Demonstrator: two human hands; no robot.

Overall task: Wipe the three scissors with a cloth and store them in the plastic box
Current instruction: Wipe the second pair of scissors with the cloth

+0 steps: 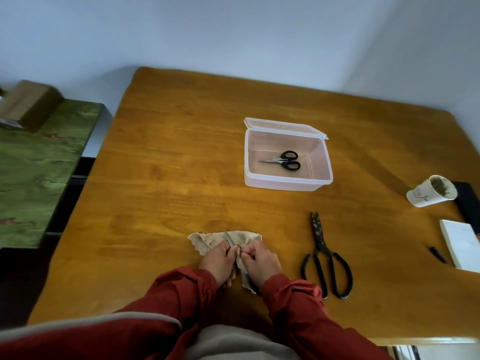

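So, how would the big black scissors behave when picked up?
The big black scissors look all metal, so probably stiff and rather heavy. Their blades are spotted, perhaps rust, so the joint may move stiffly. Lying flat, they should not roll.

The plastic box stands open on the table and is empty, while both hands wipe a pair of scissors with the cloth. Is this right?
Not quite: the head view shows the plastic box open but not empty; small black-handled scissors lie inside it. The rest holds: the left hand and right hand wipe a second pair of scissors with the cloth.
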